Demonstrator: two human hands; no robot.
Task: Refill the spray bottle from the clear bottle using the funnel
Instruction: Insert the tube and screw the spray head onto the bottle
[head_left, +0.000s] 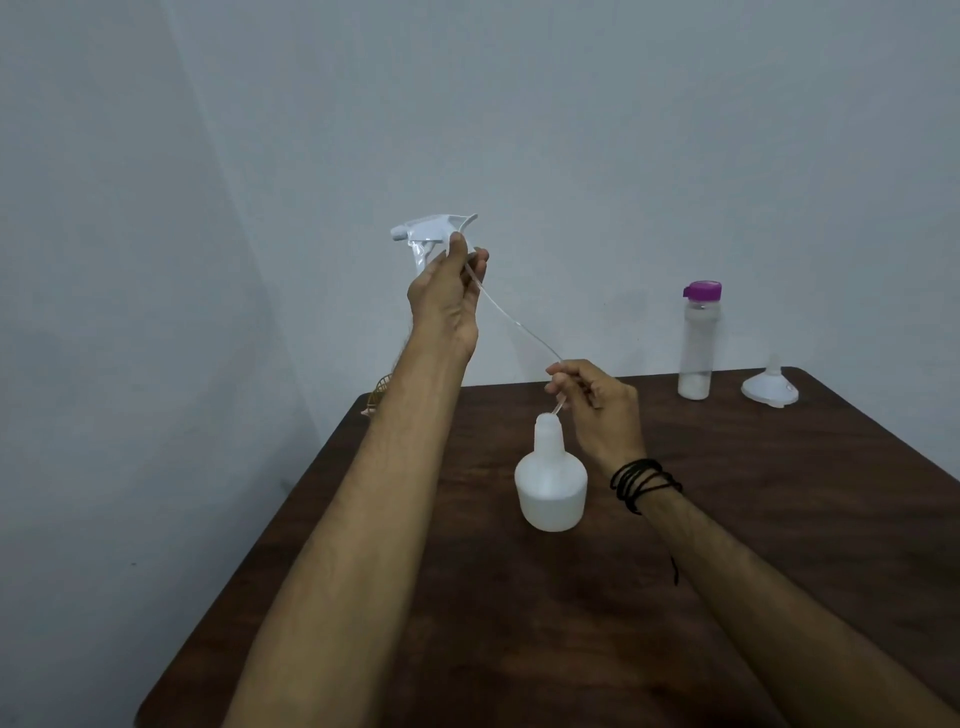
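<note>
Two hands share one piece of the work, and the step in hand looks to be getting the sprayer clear of the bottle. At the left, raised high against the pale wall, the left hand (445, 296) curls its fingers round the neck of the white trigger head (427, 232), nozzle pointing left; from it the thin dip tube (511, 323) slopes down to the right in a shallow bow. The right hand (597, 402) pinches that tube near its lower end, fingers bent close about it, just above the open mouth of the spray bottle (551, 480), which stands upright near the middle of the table (779, 545); whether the tube's tip is fully out of the neck I cannot tell.

To do this well, I judge the tube should be drawn straight up along the neck's axis, with a light guiding pinch so it neither whips drips about nor tips the unheld bottle; then the head wants laying down away from the funnel.

The bottle is milky, matte plastic, squat with a tapering shoulder; the tube is clear and springy; the table is dark wood grain. Further right stands the clear bottle (698, 343), a tall cylinder with a purple cap, something white at its bottom; at the far right corner the funnel (770, 388) rests rim-down, spout up, white and smooth.
</note>
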